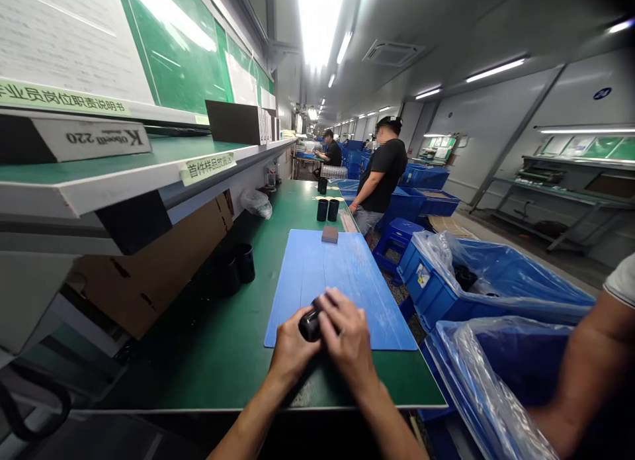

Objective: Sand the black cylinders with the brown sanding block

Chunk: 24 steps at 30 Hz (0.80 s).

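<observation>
Both my hands meet over the near edge of a blue mat [342, 275] on the green bench [233, 354]. My left hand [292, 349] and my right hand [347, 337] are closed together around a small black cylindrical part [310, 325]. Only a bit of the part shows between my fingers. A small brown block [329, 233] rests at the mat's far end.
Two black cups [238, 265] stand left of the mat, two more [327, 210] farther along. A cardboard sheet [159, 268] leans under the shelf [149, 172]. Blue plastic-lined bins [476, 281] stand on the right. Another person's arm [590, 361] reaches in at right. Workers [381, 175] stand farther down.
</observation>
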Each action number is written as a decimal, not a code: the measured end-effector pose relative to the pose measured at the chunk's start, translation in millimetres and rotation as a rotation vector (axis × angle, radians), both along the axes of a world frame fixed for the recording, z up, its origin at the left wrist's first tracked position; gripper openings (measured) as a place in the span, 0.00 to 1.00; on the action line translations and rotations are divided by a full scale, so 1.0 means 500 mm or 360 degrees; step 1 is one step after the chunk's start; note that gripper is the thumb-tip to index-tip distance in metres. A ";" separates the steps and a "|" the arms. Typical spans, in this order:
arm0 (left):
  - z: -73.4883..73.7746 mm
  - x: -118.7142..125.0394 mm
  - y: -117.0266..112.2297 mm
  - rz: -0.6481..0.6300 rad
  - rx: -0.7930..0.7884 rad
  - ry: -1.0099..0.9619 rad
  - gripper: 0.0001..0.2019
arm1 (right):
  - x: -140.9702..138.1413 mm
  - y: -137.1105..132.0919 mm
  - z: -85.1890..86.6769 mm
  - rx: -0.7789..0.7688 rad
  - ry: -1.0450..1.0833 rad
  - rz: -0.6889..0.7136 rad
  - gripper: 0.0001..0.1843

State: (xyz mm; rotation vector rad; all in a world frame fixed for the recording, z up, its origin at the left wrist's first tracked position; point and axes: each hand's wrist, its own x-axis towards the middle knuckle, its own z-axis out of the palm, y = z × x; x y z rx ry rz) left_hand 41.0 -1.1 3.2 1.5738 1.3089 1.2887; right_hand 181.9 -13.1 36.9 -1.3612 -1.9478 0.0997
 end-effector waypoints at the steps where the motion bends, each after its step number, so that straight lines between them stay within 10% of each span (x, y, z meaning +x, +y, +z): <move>1: 0.000 0.000 0.000 0.0017 -0.0005 0.0009 0.23 | -0.001 0.000 -0.002 -0.0011 0.0025 -0.0058 0.20; 13: 0.002 0.001 -0.002 -0.0059 -0.0041 0.0015 0.21 | 0.026 0.024 0.000 0.0026 -0.0036 0.0105 0.23; 17: 0.003 0.002 0.000 0.0052 -0.0071 0.0119 0.26 | 0.094 0.089 0.018 -0.0034 0.0164 -0.0282 0.19; 24: 0.003 0.004 -0.002 -0.0041 -0.0037 0.0005 0.22 | 0.039 -0.016 -0.020 0.0105 -0.0055 0.0146 0.26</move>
